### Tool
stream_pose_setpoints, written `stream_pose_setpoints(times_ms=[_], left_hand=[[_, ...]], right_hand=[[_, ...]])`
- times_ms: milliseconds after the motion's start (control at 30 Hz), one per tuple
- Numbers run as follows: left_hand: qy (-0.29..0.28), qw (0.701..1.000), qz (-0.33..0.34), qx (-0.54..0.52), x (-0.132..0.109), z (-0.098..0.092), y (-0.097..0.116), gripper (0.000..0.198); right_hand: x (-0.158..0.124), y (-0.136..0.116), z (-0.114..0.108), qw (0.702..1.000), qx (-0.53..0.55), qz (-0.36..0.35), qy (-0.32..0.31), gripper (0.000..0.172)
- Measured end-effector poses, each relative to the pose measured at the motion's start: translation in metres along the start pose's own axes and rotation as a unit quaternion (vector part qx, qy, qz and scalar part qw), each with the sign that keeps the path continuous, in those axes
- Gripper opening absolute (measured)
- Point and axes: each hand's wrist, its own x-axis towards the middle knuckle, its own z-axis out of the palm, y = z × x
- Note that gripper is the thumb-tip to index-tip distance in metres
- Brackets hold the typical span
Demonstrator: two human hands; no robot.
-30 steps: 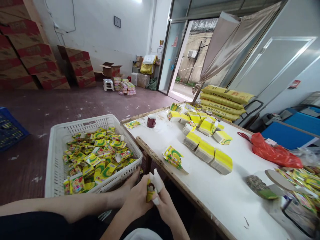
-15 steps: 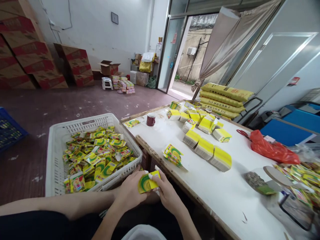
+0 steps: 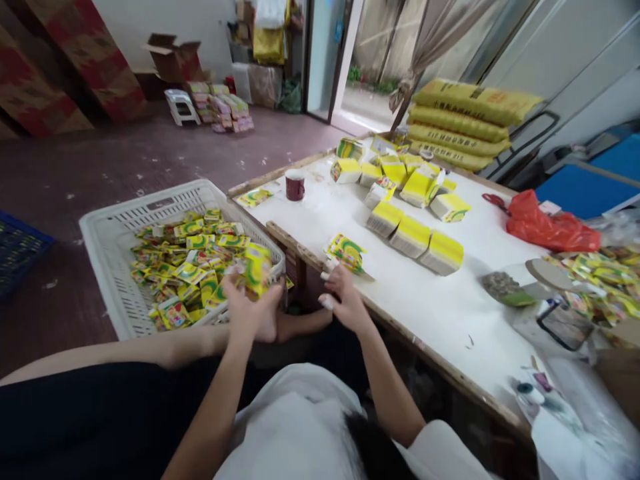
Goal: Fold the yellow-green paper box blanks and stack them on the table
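My left hand [image 3: 250, 303] is closed around a small yellow packet [image 3: 257, 263] with a green curve printed on it, blurred by motion. It holds the packet up at the near right edge of a white plastic crate [image 3: 115, 223] full of similar yellow packets [image 3: 193, 273]. White coverings show on my fingertips. My right hand [image 3: 346, 300] is at the table's edge, fingers apart, with nothing visible in them. Just beyond its fingers a small pile of flat yellow packaging [image 3: 345, 251] lies on the white table [image 3: 425, 313].
Yellow card stacks [image 3: 411, 238] stand in a row on the table, with more behind. A maroon mug [image 3: 295, 185] is at the far left corner. On the right lie a red plastic bag [image 3: 545, 223], a jar [image 3: 505, 283] and loose packets. Yellow sacks [image 3: 460, 127] are piled behind.
My hands have moved apart. The left has carried the yellow packet left and up to the crate; the right has let go and moved right, toward the pile. The view has tilted down.
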Motion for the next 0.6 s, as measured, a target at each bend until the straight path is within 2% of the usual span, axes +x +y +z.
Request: stream_pose_setpoints(times_ms=[33,67,133,233,367,467,600], left_hand=[[0.065,0.997,0.004,0.029,0.007,-0.005,-0.003,0.101],[0.097,0.994,0.006,0.047,0.013,-0.008,-0.006,0.106],[0.103,0.992,0.010,0.069,0.017,-0.011,-0.011,0.107],[0.027,0.999,-0.018,0.032,0.006,-0.001,-0.015,0.096],[-0.087,0.991,-0.086,-0.056,-0.015,0.022,-0.014,0.079],[-0.112,0.985,-0.098,-0.086,-0.019,0.027,-0.011,0.072],[-0.139,0.980,-0.112,-0.085,-0.017,0.024,-0.010,0.066]], right_hand=[[0.007,0.002,-0.010,0.993,-0.088,0.038,0.071,0.058],[0.015,0.004,-0.022,0.983,-0.129,0.067,0.109,0.044],[0.030,0.008,-0.044,0.962,-0.197,0.104,0.160,0.031],[0.051,0.014,-0.064,0.928,-0.283,0.152,0.190,0.032],[0.064,0.023,-0.061,0.893,-0.353,0.213,0.182,0.038],[0.067,0.027,-0.059,0.884,-0.361,0.235,0.180,0.034],[0.071,0.023,-0.062,0.895,-0.333,0.228,0.193,0.028]])
